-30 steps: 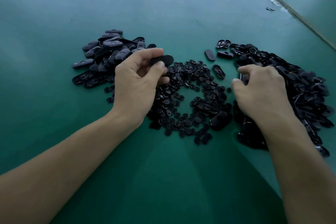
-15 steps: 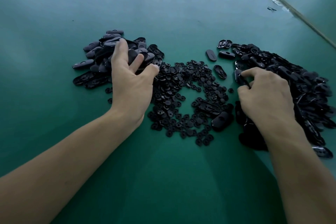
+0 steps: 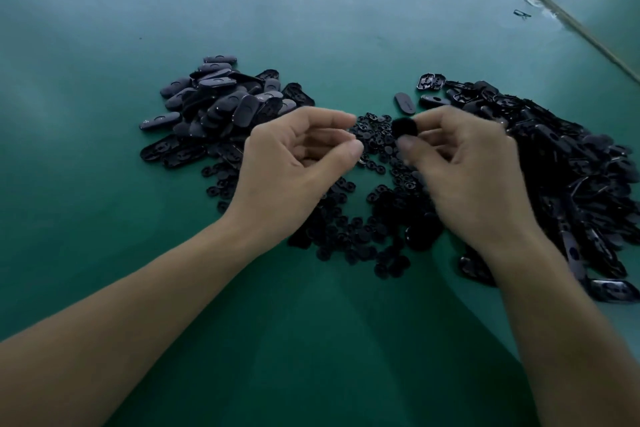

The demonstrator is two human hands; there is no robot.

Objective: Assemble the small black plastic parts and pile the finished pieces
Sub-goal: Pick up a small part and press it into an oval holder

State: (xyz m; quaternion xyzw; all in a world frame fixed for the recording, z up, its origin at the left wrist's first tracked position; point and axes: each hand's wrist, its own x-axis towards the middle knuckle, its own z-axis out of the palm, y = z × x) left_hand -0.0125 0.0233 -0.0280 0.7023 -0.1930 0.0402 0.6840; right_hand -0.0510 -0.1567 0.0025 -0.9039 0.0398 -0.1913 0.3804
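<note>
While the right hand (image 3: 460,170) pinches a black oval shell (image 3: 403,126) above the small clips (image 3: 363,236) on the tabletop (image 3: 311,340), the left hand (image 3: 298,163) hovers alongside, thumb and forefinger parted, seemingly empty, likely poised to fit a clip.

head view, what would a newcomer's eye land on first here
The two hands nearly meet mid-frame over a scatter of small round parts: the right hand pinches a blurred black part in its fingers, the left hand curls beside it. Flanking them on the green table are a pile of oval pieces at left and a bigger heap at right.
</note>
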